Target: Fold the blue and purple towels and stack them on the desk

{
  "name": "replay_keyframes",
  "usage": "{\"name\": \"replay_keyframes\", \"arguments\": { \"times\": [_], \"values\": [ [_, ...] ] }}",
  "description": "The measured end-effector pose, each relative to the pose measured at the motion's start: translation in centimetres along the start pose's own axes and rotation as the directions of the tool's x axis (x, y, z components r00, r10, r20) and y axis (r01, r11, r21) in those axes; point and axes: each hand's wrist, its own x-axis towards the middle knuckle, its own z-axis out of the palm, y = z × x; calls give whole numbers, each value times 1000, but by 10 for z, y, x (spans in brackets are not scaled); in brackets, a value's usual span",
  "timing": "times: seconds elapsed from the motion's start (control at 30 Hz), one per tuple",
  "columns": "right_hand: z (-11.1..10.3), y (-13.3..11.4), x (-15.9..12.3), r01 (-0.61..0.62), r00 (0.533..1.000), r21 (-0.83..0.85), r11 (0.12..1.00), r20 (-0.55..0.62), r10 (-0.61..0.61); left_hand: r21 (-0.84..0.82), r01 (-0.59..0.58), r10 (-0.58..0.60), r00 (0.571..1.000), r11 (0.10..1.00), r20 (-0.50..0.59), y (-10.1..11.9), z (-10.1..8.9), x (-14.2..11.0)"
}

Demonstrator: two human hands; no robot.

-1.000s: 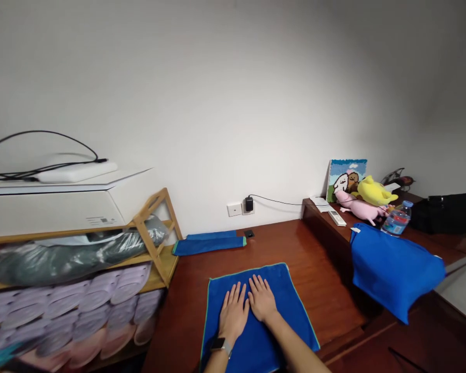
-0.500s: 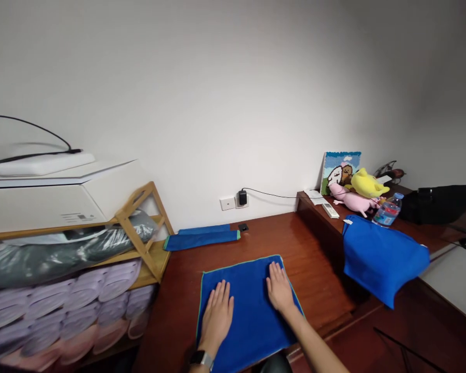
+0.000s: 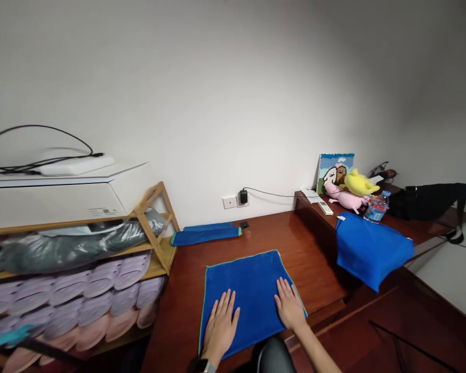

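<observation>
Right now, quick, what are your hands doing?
Left hand: open, flat on the blue towel, holding nothing.
Right hand: open, flat on the towel, holding nothing.

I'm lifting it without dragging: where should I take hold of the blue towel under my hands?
Probably pinch the blue towel's two far corners from above. It lies flat and square on the wooden table, and those corners are free, while your left hand and right hand rest on its near half.

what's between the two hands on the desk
In the head view, the left hand and right hand lie flat on a blue towel with a green edge, and only that towel's surface shows between them.
</observation>
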Motion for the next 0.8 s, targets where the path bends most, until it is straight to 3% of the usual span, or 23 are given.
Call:
{"name": "replay_keyframes", "arguments": {
  "times": [0.1,0.17,0.33,0.43,0.5,0.63,0.8],
  "values": [
    [-10,15,1,-55,998,-37,998,34,56,-3,3,-3,1000,1000,10,0,3,-2],
    [-14,9,8,-57,998,-40,998,28,58,-5,16,-16,1000,1000,-9,1,4,1],
    [-12,-50,58,81,995,24,996,-51,-80,-15,19,-20,995,1000,-95,8,-4,41],
    [2,-85,97,171,985,69,983,-43,-168,-23,19,-21,999,1000,-50,7,-6,76],
    [14,-91,118,207,978,83,975,-14,-207,-25,31,-31,999,999,-9,-1,-1,92],
    [25,-52,141,149,988,44,988,26,-151,13,113,-113,993,993,-27,-37,13,97],
    [3,16,149,-50,997,-59,997,49,53,78,177,-173,983,981,-53,-69,15,86]
  ]
}}
